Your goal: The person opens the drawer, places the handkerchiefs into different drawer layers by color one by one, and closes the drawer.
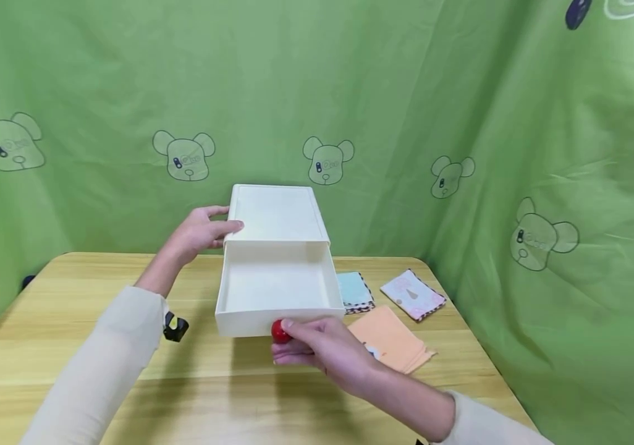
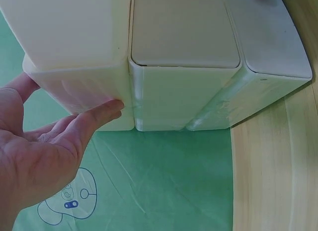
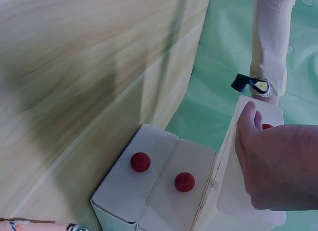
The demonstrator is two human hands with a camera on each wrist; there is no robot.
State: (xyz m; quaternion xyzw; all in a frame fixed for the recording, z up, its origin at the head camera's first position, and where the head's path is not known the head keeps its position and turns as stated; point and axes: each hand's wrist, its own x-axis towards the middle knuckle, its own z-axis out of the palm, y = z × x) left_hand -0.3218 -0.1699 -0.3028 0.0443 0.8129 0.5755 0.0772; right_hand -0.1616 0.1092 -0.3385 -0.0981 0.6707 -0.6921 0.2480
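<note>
Head view: the white drawer unit stood at centre frame, its top drawer pulled out toward the lower centre. Right hand, just below and right of centre, was clamped on the red knob, thumb and fingers pinching it. Left hand, left of centre, lay with digits apart: thumb on the unit's top edge, fingers against its side. Right wrist view: middle drawer and bottom drawer, lower centre, were closed. Head view, right of centre: blue cloth, pinkish cloth and orange cloth lay on the wooden table.
</note>
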